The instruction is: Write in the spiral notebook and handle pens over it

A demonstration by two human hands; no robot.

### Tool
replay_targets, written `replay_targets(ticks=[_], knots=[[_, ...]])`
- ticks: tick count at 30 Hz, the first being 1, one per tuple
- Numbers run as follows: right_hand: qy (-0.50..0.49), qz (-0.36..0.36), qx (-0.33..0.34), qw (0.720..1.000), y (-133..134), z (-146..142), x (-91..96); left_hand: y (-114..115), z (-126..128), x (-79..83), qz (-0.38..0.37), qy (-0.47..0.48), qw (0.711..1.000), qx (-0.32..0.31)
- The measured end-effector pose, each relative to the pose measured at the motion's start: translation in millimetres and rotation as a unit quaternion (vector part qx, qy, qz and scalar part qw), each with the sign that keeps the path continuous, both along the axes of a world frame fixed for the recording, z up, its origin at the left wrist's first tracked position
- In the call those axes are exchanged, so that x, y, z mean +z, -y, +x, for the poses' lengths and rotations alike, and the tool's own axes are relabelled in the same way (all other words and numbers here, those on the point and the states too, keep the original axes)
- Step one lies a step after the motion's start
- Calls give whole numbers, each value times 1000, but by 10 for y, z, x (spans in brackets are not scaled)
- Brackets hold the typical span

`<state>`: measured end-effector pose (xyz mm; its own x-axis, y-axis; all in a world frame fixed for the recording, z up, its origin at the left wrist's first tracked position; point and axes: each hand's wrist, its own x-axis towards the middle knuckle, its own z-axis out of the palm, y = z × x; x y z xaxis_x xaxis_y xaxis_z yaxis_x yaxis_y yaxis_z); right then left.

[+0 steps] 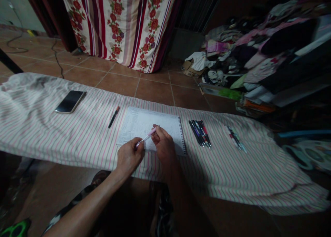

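Both hands hold one slim pink-and-white pen [148, 135] above an open spiral notebook [165, 121]. My left hand [130, 156] has its fingers closed round the pen's lower left end. At the upper right end, the fingertips of my right hand [164, 144] pinch the pink part. Faint writing or print covers the notebook's left side, too small to read. Left of the notebook lies a black pen with an orange end [113, 117]. On its right, beside the spiral binding, is a group of several pens [200, 133].
A striped cloth [90, 140] covers the long surface. A phone [70, 101] lies at the left, and another small group of pens [236, 139] at the right. Beyond are a floral curtain [124, 27], a tiled floor [152, 85] and heaped clothes [248, 47].
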<state>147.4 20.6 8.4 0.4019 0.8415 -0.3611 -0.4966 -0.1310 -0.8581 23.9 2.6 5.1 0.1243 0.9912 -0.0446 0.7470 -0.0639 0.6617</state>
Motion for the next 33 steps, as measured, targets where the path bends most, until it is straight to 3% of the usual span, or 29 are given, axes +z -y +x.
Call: replay_targets(ticks=[16, 22, 26, 30, 33], knots=[[6, 4, -56, 998, -53, 244, -145, -21, -20, -69, 3, -45, 999, -1], [69, 32, -110, 991, -92, 379, -195, -67, -50, -24, -9, -70, 997, 5], [145, 28, -103, 984, -93, 465, -227, -99, -66, 10, -26, -76, 997, 17], [299, 9, -36, 954, -84, 534, -252, -114, -61, 14, -27, -85, 996, 18], [466, 5, -4, 885, -68, 564, -266, -121, -53, 15, -29, -90, 995, 18]])
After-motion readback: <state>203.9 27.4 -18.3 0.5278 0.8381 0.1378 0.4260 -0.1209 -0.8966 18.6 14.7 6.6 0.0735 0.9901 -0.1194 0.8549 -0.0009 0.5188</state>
